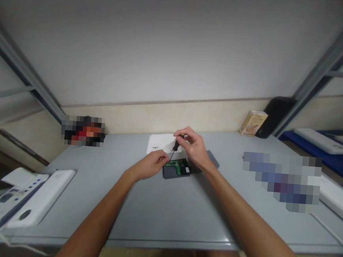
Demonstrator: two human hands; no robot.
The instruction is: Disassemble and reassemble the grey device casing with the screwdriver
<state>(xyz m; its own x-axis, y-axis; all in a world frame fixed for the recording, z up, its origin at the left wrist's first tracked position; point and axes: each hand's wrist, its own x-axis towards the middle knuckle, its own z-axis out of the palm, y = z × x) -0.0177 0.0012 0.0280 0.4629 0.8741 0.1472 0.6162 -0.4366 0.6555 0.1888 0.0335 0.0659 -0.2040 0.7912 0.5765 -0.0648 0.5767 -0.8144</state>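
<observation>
My right hand (194, 147) is closed around the dark handle of a screwdriver (176, 145), held at a tilt. Its thin shaft points down to the far left corner of an opened device (172, 173), a dark case with a green circuit board (180, 168) showing. At that same corner rests my left hand (154, 163), its fingers pinched together near the screwdriver's tip; whatever they may hold is hidden. Behind the device lies a white sheet of paper (161, 140) with several tiny dark pieces (155, 147) on it. A flat grey panel (213, 159) lies partly behind my right wrist.
A yellow box (253, 123) and a black speaker-like object (276, 117) stand at the back right of the grey table (164, 219). White appliances (43, 197) with a cable sit at the left edge. Blurred-out objects lie back left and right. Metal posts rise on both sides.
</observation>
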